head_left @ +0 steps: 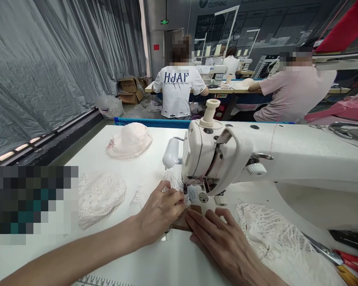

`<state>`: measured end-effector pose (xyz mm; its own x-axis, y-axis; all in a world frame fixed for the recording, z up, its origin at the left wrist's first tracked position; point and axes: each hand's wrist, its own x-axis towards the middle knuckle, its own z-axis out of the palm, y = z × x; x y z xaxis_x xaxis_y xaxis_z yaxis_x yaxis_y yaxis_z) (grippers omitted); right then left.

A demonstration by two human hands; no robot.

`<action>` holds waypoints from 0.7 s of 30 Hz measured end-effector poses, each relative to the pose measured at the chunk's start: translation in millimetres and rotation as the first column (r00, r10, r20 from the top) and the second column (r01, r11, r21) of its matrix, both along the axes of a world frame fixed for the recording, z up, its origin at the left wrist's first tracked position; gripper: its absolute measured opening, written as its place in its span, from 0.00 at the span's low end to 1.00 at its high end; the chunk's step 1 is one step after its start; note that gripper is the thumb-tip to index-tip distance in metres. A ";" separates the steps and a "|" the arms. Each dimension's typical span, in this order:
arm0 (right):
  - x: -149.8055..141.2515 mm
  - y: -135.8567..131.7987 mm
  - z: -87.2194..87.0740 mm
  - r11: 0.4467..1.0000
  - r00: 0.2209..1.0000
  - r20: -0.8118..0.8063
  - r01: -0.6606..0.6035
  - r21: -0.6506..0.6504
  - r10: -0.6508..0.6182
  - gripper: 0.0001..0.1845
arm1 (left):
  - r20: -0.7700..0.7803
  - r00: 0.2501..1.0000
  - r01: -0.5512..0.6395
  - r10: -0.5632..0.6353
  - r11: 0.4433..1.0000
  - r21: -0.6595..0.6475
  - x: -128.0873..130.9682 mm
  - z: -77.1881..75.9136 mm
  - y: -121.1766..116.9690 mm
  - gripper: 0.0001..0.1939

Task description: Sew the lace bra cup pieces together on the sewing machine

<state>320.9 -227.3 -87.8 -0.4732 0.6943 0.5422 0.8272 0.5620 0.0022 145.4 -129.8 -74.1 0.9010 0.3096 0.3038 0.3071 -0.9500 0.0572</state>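
A white sewing machine reaches in from the right, its needle area low at its left end. White lace fabric lies beside the presser foot. My left hand is closed on this lace, fingers curled just left of the needle. My right hand rests in front of the needle with fingers stretched out and lying low, close to a brown flat piece. Whether its fingertips touch the lace is hidden.
A pale hat and a stack of lace pieces lie left on the white table. More lace and scissors with red handles lie right. A ruler scale marks the front edge. Co-workers sit beyond the table.
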 end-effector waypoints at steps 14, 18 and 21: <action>3.7 2.6 0.4 0.992 1.000 0.002 0.001 -0.124 -0.001 0.19 | 0.011 1.000 -0.008 0.008 1.000 -0.014 0.8 0.1 1.3 0.09; 6.4 6.9 -1.3 0.993 0.999 0.043 0.030 -0.116 -0.026 0.24 | 0.087 0.996 -0.024 0.023 1.000 0.011 3.3 -6.2 10.9 0.11; 7.2 8.1 -3.4 0.994 0.999 0.040 0.031 -0.103 -0.027 0.24 | 0.129 0.990 -0.049 0.049 0.999 0.003 4.6 -6.7 19.2 0.10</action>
